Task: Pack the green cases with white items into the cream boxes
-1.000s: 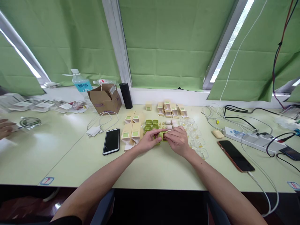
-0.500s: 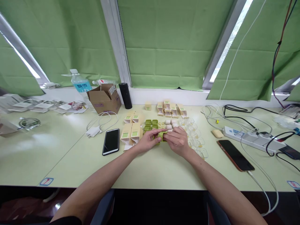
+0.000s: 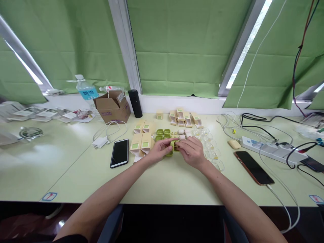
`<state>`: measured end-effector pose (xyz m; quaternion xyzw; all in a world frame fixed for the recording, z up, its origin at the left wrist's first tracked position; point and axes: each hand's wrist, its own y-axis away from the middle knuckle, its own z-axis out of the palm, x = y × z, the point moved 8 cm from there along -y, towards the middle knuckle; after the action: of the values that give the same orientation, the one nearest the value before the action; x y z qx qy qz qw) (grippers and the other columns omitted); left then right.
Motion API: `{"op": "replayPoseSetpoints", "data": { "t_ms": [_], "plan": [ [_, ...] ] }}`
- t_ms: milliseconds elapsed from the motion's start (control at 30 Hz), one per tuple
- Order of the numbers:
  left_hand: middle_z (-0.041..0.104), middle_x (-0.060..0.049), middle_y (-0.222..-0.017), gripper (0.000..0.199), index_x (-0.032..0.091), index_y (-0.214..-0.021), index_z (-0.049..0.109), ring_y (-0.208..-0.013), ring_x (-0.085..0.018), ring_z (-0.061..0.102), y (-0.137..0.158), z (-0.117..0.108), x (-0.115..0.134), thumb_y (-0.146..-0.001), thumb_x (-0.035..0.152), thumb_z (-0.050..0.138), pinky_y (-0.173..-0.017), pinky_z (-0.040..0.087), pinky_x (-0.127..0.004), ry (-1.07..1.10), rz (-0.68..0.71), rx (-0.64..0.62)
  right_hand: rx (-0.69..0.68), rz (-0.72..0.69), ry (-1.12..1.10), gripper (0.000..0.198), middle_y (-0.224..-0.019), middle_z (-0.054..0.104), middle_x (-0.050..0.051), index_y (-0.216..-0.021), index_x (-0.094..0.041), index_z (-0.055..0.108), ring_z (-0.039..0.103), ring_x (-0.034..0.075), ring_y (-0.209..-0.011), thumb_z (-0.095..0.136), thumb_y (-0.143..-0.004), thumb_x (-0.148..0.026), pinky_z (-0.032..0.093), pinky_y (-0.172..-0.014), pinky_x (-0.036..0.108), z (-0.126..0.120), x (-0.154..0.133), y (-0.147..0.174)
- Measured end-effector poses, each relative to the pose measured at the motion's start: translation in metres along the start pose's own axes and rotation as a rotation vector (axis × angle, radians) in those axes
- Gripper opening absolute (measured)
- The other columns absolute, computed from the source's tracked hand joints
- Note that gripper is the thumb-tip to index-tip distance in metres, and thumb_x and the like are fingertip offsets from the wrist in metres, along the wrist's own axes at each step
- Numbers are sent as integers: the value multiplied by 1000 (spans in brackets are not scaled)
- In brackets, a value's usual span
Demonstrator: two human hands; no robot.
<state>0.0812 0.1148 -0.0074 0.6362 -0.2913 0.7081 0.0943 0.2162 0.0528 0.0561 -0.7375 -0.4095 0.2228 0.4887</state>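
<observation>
My left hand (image 3: 159, 150) is closed around a small green square cup (image 3: 173, 145), tilted with its opening toward the right. My right hand (image 3: 192, 152) has its fingers bunched at that opening; whatever they pinch is hidden. More green cups (image 3: 160, 132) stand in rows just behind my left hand, and another sits below the held one. Tiny yellow pieces (image 3: 173, 134) lie beside them. White rounded pieces (image 3: 181, 132) are grouped behind my right hand. Clear plastic covers (image 3: 215, 152) spread out to its right.
Cream window boxes (image 3: 142, 143) stand at left, with more cream boxes (image 3: 180, 115) at the back. A phone (image 3: 119, 153), an open carton (image 3: 112, 109) and a black cylinder (image 3: 135, 104) are further left. To the right are a charging phone (image 3: 253, 167), cables and a power strip (image 3: 272, 150).
The held green cup has turned slightly and shifted a little to the left. My left index finger has drawn back from my right hand, whose fingers stay at the cup's opening.
</observation>
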Motion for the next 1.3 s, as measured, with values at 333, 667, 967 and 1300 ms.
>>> {"op": "replayPoseSetpoints", "data": {
  "t_ms": [333,667,967,1300],
  "plan": [
    [75,-11,-106,61,19,-132,66,-97,-22,70,-2,-8,-5,-82,51,82,-87,53,-34,191,-24,91,7,98,-182,33,-116,72,15,-120,-23,60,70,31,-107,73,-89,-22,60,-83,49,0,4,5],
    [72,-9,-99,59,19,-113,61,-90,-19,66,0,-12,3,-76,60,83,-80,50,-30,7,38,233,-30,434,-443,43,-128,68,12,-136,-28,57,71,25,-105,66,-95,-23,67,-82,42,21,25,22],
    [66,-5,-84,21,19,-87,70,-83,-19,61,5,-19,14,-88,39,70,-74,48,-30,-424,93,384,-6,610,-651,36,-124,66,10,-125,-28,62,69,24,-111,72,-91,-26,64,-94,42,33,33,31],
    [64,-4,-82,20,20,-84,67,-82,-19,58,5,-16,16,-89,39,68,-75,47,-31,-417,96,374,-3,571,-586,34,-122,68,10,-124,-25,63,70,23,-109,72,-90,-26,64,-91,40,31,31,29]
  ]
}}
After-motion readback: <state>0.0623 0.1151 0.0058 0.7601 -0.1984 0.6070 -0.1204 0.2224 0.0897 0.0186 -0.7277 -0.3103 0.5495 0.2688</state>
